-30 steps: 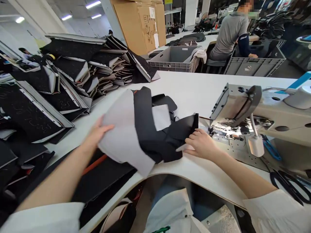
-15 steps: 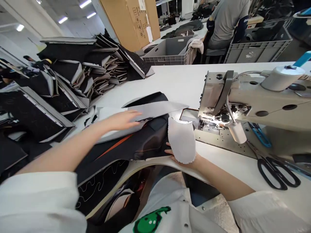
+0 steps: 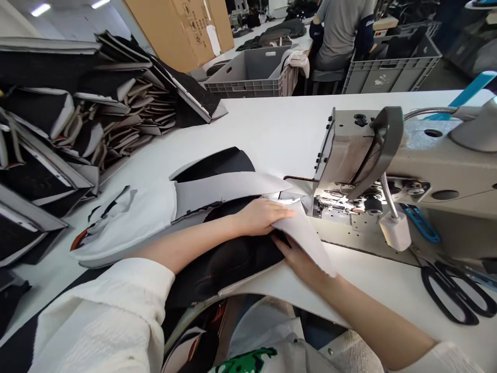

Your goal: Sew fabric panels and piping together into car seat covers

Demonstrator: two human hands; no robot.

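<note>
Your white work table (image 3: 272, 124) carries the sewing machine (image 3: 407, 171) on the right and a big stack of black and grey padded panels (image 3: 77, 119) on the left. Between them, right in front of you, lies the workpiece (image 3: 217, 191), a layered piece of black fabric and pale grey backing, its far end just beside the machine's needle area.

Your left hand (image 3: 260, 215) lies flat on it, fingers stretched out and relaxed, pressing down the pale flap (image 3: 306, 235) without gripping. Your right hand (image 3: 298, 259) sits just below, partly hidden under that same flap; it touches the material, but you cannot tell whether its fingers pinch the edge.

Black-handled scissors (image 3: 454, 292) lie at the right, well apart from both hands.

The cardboard box (image 3: 182, 28) at the back bears printed marks and a white label, too small to read.
</note>
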